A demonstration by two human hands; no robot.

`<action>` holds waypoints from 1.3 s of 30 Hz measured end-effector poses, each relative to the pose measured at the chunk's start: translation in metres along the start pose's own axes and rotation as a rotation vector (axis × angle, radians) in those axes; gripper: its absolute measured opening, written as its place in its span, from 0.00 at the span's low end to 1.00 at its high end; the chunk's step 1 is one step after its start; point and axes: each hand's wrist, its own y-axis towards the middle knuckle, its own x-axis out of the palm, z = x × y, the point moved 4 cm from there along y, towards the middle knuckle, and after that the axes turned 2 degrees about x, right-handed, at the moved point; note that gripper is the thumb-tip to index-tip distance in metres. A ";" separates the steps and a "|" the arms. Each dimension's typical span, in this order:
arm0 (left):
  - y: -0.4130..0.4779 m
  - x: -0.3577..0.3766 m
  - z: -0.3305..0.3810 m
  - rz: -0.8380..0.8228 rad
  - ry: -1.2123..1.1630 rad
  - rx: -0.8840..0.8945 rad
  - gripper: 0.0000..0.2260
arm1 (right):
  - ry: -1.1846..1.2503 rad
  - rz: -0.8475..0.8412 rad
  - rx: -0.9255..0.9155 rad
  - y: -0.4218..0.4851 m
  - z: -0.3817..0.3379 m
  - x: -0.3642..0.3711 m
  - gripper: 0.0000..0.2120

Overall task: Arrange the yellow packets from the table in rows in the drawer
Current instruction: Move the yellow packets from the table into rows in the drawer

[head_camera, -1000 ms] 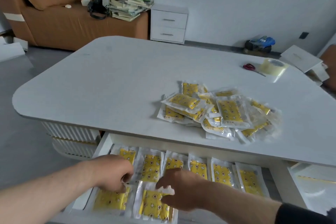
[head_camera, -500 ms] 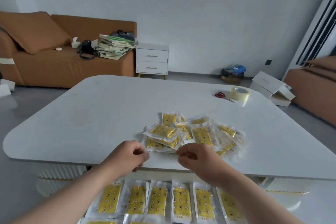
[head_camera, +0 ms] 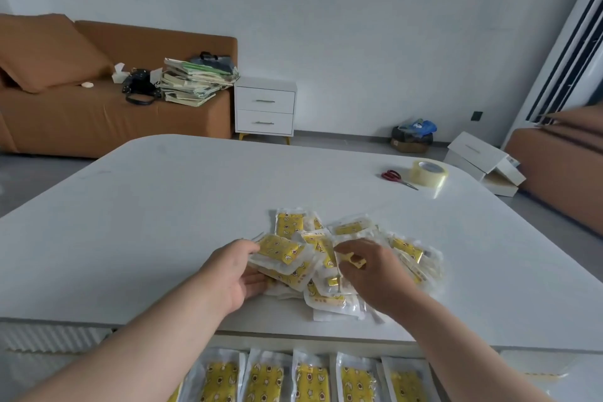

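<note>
left hand (head_camera: 235,274) pinches top packet (head_camera: 280,250) at left edge of pile (head_camera: 352,227), right hand (head_camera: 372,274) fingers curled round inner packet (head_camera: 354,261) mid pile; judged best: lift one each, flat, toward drawer row (head_camera: 310,380) below pile

My left hand (head_camera: 235,274) grips the edge packet (head_camera: 281,250) at the left of the pile (head_camera: 329,266), thumb on top and fingers beneath. My right hand (head_camera: 370,276) pinches a middle packet (head_camera: 353,259). The pile lies on the white counter (head_camera: 163,222), with scissors (head_camera: 395,177) and tape (head_camera: 429,172) far right. A row (head_camera: 310,380) lines the drawer (head_camera: 293,343) below.
</note>
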 end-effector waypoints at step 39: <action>0.044 -0.003 0.003 0.175 0.023 0.117 0.13 | -0.343 0.047 0.477 0.030 0.041 -0.035 0.09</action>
